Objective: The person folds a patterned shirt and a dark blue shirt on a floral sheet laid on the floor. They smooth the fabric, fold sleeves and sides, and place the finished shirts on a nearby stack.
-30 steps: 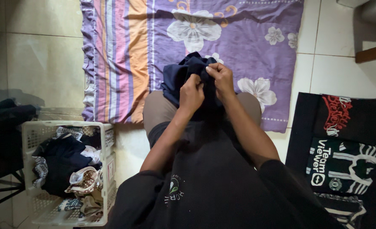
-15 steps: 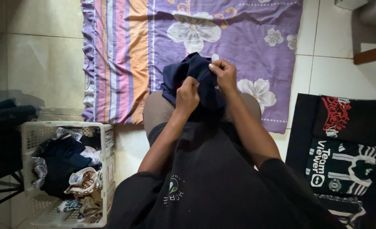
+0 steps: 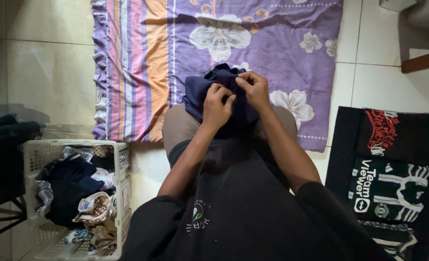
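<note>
Pale floor tiles (image 3: 50, 77) cover the room, and a purple flowered sheet (image 3: 272, 43) with a band of pink, orange and lilac stripes is spread flat over them ahead of the seated person. To the right lies a stack of folded black shirts (image 3: 393, 164) with printed fronts; to the left stands a white plastic laundry basket (image 3: 30, 159) heaped with mixed clothes. Over the person's knees, above the sheet's near edge, sits a bunched dark navy garment (image 3: 200, 92). The left hand (image 3: 216, 105) and right hand (image 3: 254, 89) are both closed on its top fold, fingers pinching the cloth, knuckles almost touching. Compared with half a second ago, the left hand has risen closer to the right, and the cloth's peak sits lower and more crumpled.
</note>
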